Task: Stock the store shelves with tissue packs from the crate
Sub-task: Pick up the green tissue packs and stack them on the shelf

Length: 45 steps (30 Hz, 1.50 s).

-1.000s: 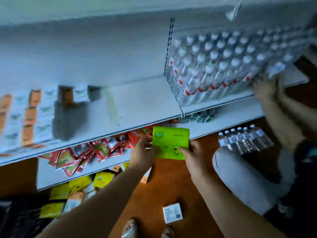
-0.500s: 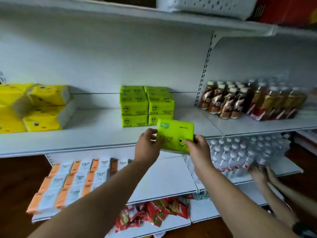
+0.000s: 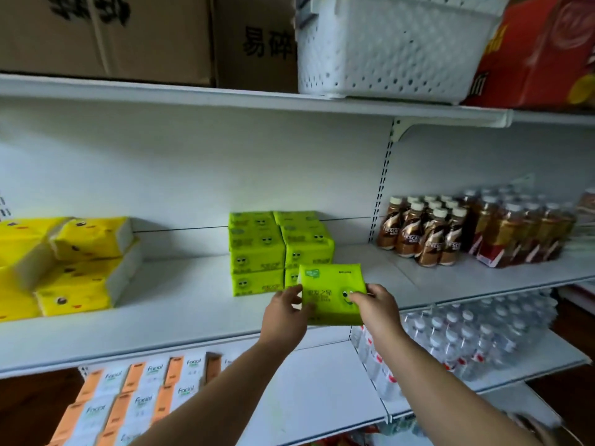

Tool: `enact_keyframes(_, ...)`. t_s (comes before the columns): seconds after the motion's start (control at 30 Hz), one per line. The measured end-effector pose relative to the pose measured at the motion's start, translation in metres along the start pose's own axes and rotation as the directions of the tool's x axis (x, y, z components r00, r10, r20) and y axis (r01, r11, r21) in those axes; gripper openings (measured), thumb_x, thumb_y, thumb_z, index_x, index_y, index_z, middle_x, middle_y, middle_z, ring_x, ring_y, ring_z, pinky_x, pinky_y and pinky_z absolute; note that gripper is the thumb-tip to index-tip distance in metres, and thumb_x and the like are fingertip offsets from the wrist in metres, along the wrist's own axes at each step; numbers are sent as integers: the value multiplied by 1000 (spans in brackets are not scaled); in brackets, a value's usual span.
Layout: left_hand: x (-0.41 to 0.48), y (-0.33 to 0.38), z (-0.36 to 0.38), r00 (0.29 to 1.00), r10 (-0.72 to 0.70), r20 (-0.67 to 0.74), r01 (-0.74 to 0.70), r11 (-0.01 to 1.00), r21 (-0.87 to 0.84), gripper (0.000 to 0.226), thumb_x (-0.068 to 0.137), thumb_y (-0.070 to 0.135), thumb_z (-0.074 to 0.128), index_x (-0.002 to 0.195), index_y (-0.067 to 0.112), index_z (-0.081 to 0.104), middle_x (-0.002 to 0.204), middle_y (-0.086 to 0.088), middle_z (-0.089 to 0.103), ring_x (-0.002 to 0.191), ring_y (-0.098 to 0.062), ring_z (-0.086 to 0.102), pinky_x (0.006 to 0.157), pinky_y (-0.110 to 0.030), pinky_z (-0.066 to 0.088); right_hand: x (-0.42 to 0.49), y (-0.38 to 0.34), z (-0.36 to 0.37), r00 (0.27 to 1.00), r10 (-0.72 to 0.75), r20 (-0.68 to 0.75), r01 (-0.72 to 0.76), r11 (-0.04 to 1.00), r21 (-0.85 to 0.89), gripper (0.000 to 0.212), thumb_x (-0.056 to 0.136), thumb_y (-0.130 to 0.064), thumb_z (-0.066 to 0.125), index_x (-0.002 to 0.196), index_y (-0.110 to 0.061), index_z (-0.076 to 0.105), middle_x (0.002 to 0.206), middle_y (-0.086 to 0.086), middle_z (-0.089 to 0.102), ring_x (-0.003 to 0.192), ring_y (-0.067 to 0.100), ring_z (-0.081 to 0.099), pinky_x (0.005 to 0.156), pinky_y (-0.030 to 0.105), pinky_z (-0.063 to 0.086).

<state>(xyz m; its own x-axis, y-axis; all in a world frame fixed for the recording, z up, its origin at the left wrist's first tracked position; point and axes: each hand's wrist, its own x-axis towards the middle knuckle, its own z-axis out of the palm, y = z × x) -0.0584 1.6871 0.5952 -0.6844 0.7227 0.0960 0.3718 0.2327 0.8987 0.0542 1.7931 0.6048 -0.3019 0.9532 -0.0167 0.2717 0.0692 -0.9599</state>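
I hold a bright green tissue pack (image 3: 331, 291) with a smiley face between both hands, just above the front of the middle white shelf (image 3: 180, 320). My left hand (image 3: 285, 313) grips its left edge and my right hand (image 3: 375, 305) pinches its right edge. Right behind it stand stacked green tissue packs (image 3: 257, 252) in two columns on the same shelf. The crate is out of sight.
Yellow tissue packs (image 3: 80, 268) lie at the shelf's left, brown coffee bottles (image 3: 428, 233) at its right. Above sit cardboard boxes (image 3: 106, 33) and a white perforated basket (image 3: 386, 46). Below are orange-white tissue packs (image 3: 135, 397) and water bottles (image 3: 467, 336). Another person's hand (image 3: 531, 426) shows at bottom right.
My view rose from the floor and lower shelves to the middle shelf. Both hands carried the green pack up and forward, close to the stacked green packs.
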Motion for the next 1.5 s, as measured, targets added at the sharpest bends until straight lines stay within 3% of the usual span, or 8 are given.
enact_keyframes(0.23, 57, 16, 79, 998, 20, 63, -27, 994, 106, 45, 85, 21, 63, 129, 20, 53, 117, -3, 64, 105, -23, 59, 81, -23, 41, 80, 29, -41, 990, 88, -108, -90, 996, -13, 27, 75, -15, 70, 98, -5, 60, 90, 12, 65, 82, 27, 59, 67, 30, 40)
enact_keyframes(0.47, 117, 18, 134, 988, -105, -109, 121, 981, 149, 33, 83, 11, 57, 116, 7, 55, 111, -14, 63, 102, -32, 58, 83, -32, 43, 170, 40, -42, 981, 46, 187, -21, 991, -131, 51, 69, -2, 76, 111, -18, 54, 96, 0, 61, 90, 17, 57, 73, 23, 41)
enact_keyframes(0.7, 123, 37, 179, 992, -127, -27, 129, 976, 177, 66, 89, 22, 54, 145, 4, 23, 148, -15, 30, 137, -26, 30, 106, -22, 25, 236, 36, -16, 985, 21, 169, 24, 967, -256, 46, 71, -9, 74, 113, -14, 58, 109, 8, 66, 104, 24, 61, 80, 25, 43)
enact_keyframes(0.83, 131, 34, 182, 993, -96, -70, 105, 984, 143, 60, 85, 16, 57, 139, 5, 33, 142, -14, 36, 133, -27, 33, 104, -20, 24, 251, 40, 4, 974, -8, 224, 66, 966, -249, 37, 72, -6, 69, 106, -17, 60, 106, 8, 69, 101, 24, 64, 79, 27, 46)
enact_keyframes(0.97, 129, 33, 177, 995, -72, -75, 83, 986, 147, 82, 74, 43, 43, 142, 1, 22, 145, -13, 30, 138, -24, 28, 108, -18, 18, 260, 35, 17, 971, -38, 236, 99, 962, -253, 41, 76, 2, 58, 114, -13, 60, 111, 9, 68, 106, 25, 61, 73, 20, 37)
enact_keyframes(1.03, 127, 33, 175, 994, -85, -62, 95, 979, 180, 93, 66, 43, 37, 145, 2, 11, 151, -12, 20, 142, -22, 20, 111, -17, 13, 263, 32, 20, 972, -51, 230, 113, 957, -267, 43, 78, 2, 56, 118, -13, 59, 116, 11, 66, 109, 26, 60, 74, 19, 36)
enact_keyframes(1.27, 124, 27, 169, 994, -103, -32, 108, 954, 281, 90, 75, 44, 38, 147, 7, -1, 156, -8, 7, 145, -18, 12, 113, -18, 11, 266, 26, 27, 976, -76, 204, 136, 944, -302, 39, 80, -2, 57, 118, -11, 59, 118, 16, 64, 112, 29, 58, 83, 27, 43)
enact_keyframes(1.5, 118, 25, 161, 994, -111, -13, 110, 957, 268, 91, 68, 42, 33, 148, 7, 9, 153, -8, 18, 142, -18, 21, 110, -18, 19, 239, 27, 24, 985, -123, 120, 149, 961, -233, 55, 77, -9, 66, 129, -8, 48, 129, 15, 52, 120, 29, 50, 93, 28, 38)
